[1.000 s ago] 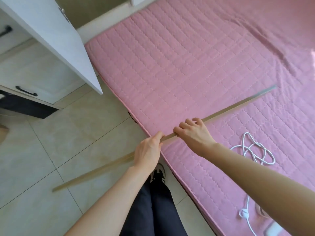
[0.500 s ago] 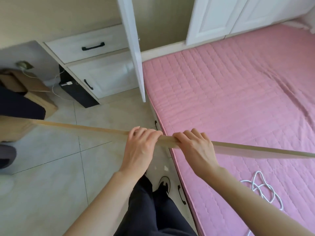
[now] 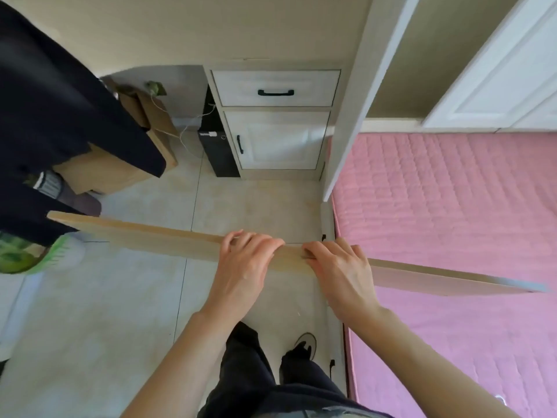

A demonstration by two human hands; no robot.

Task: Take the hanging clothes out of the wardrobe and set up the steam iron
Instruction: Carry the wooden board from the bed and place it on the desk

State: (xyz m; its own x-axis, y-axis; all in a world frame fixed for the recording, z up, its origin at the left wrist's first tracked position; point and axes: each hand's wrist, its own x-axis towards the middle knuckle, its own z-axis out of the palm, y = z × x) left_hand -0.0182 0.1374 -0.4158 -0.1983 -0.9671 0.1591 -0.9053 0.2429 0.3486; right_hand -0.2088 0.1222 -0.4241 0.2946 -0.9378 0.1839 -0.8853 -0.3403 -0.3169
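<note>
Round it comes: since a moment ago the long wooden board (image 3: 144, 236) has tipped to show more of its face, and its left end has lifted up against the dark fabric. The view has risen too, so the cabinet now sits dead ahead.

Closest in, at 6 o'clock, dark trousers and a shoe on the tiled floor (image 3: 105, 312). Just above, both hands are on the board near its middle. The left hand (image 3: 244, 260) has its fingers curled over the top edge, gripping. The right hand (image 3: 340, 273) sits just beside it, clamped on the same edge. The board runs from 9 o'clock across to 3 o'clock, its right end hanging over the pink bed (image 3: 452, 206).

I'd call this board stiff and thin, probably not heavy, but long enough that the ends will swing hard. A smooth face like that could slide, so a wider grip either side of the middle looks wise.

Further out at 12 o'clock is the white cabinet (image 3: 277, 140), with the open wardrobe door (image 3: 358, 86) at 1 o'clock. Dark fabric (image 3: 45, 101) fills 10 o'clock over a cardboard box (image 3: 102, 170); I cannot tell whether it is hanging. No steam iron in sight.
</note>
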